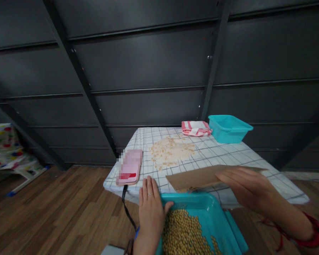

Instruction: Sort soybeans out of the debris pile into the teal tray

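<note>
My left hand (150, 209) lies along the left rim of a teal plastic tub (215, 205), its thumb hooked over the inside and its fingers stretched toward the table. Small round yellow-brown beans (184, 230) cover much of the tub's floor. In my right hand (247, 186) is a flat piece of brown cardboard (191, 179), tilted on edge just above the tub's far rim. Beyond the cardboard, pale powdery crumbs with yellowish bits (171, 152) are spread over the checked tablecloth (146, 132).
A phone in a pink case (131, 164) lies at the table's left edge, with a dark strap (126, 209) hanging down. At the back right are a folded pink-and-white cloth (195, 128) and a second teal tub (228, 132). Behind stands a dark panelled wall (149, 60).
</note>
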